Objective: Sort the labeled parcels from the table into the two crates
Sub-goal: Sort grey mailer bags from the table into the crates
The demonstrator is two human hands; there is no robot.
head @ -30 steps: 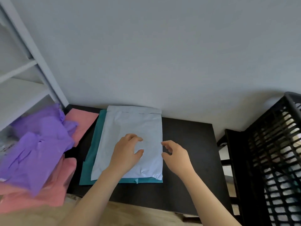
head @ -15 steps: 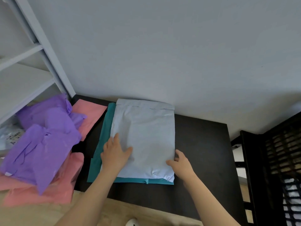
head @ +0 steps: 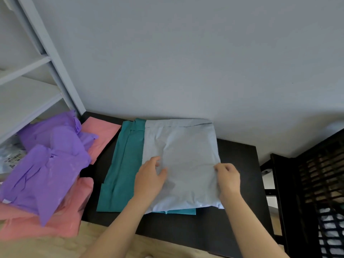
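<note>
A pale blue-grey parcel (head: 183, 157) lies on top of a teal parcel (head: 122, 164) on the black table (head: 240, 183). My left hand (head: 149, 178) rests flat on the pale parcel's near left part, fingers spread. My right hand (head: 228, 178) grips the parcel's right edge with curled fingers. No label shows on the pale parcel's upper face. A black slatted crate (head: 325, 192) stands to the right of the table.
Purple parcels (head: 50, 164) are heaped over pink parcels (head: 46, 226) at the left. Another pink parcel (head: 100, 135) lies flat beside the teal one. A white shelf unit (head: 37, 71) rises at the far left. A grey wall runs behind the table.
The pale parcel has slid right, uncovering more of the teal one. My right hand went from touching the edge to gripping it. My left hand moved right with the parcel.
</note>
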